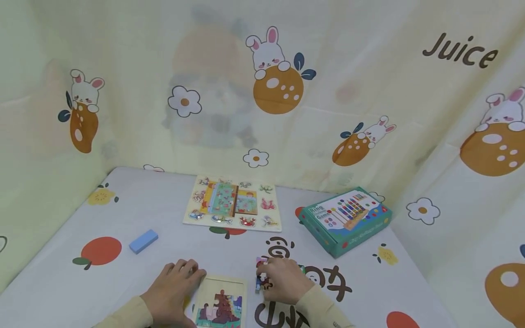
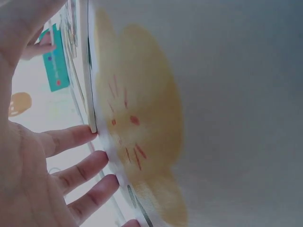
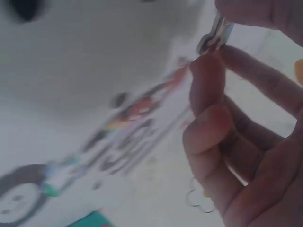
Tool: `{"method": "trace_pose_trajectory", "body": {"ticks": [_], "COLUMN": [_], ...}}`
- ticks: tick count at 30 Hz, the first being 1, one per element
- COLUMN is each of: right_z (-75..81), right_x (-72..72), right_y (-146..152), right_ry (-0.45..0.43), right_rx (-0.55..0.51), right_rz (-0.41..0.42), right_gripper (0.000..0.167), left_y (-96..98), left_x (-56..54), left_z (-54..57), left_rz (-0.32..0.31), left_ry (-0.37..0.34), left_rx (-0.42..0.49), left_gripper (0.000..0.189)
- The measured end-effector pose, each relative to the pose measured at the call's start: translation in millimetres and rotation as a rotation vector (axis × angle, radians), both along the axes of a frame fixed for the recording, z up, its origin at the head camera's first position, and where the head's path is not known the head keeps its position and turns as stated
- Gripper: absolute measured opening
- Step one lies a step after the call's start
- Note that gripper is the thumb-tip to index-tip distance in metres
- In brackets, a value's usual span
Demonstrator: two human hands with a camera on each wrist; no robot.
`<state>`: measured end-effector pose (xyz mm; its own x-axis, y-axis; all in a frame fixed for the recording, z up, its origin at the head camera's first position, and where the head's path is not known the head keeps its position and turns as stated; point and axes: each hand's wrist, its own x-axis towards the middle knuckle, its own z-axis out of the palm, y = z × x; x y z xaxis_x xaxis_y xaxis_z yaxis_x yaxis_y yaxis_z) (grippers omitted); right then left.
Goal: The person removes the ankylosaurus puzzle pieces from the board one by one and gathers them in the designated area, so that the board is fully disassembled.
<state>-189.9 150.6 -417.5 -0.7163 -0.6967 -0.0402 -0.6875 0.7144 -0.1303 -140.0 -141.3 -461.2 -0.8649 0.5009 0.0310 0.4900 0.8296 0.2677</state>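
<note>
My left hand (image 1: 174, 291) lies along the left side of a small wooden jigsaw tray (image 1: 244, 296). In the left wrist view its fingers are extended, one fingertip right at the tray's edge (image 2: 91, 94). Joined pieces forming a brown figure (image 1: 224, 310) fill the tray's lower part; bare wood shows above. To the right of the tray, my right hand (image 1: 287, 280) pinches a jigsaw piece (image 3: 215, 35) between thumb and fingers. Loose jigsaw pieces (image 3: 137, 111), blurred, lie on the tablecloth below it; in the head view the right hand partly hides them.
A light blue block (image 1: 143, 241) lies at left. Farther back is a white animal puzzle board (image 1: 190, 222) with a colourful picture panel (image 1: 223, 199) on top. A green ring game box (image 1: 346, 221) stands at back right. Printed curtains (image 1: 217, 155) hang behind the table.
</note>
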Motion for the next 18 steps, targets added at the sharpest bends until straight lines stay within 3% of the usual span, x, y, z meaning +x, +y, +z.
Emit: {"method": "trace_pose_trajectory", "body": {"ticks": [5,12,18], "right_z": [-12.2,-21.0,-20.9], "right_x": [-0.8,1.0,-0.7], "right_y": [12,6,4], "right_ry": [-0.07,-0.003,-0.005], "right_rx": [-0.03,-0.007,-0.031], "right_rz": [-0.018,-0.004,-0.008], "right_gripper": [0.033,0.032,0.031], "left_y": [0.1,0.8,1.5], "left_x": [-0.4,-0.1,-0.2], "left_z": [-1.9,-3.7,-2.1], "left_rz": [0.01,0.019,0.016], "left_ry": [-0.009,-0.013,-0.004], "left_rx": [-0.005,-0.004,-0.005], "left_gripper": [0.115,0.117,0.115]}}
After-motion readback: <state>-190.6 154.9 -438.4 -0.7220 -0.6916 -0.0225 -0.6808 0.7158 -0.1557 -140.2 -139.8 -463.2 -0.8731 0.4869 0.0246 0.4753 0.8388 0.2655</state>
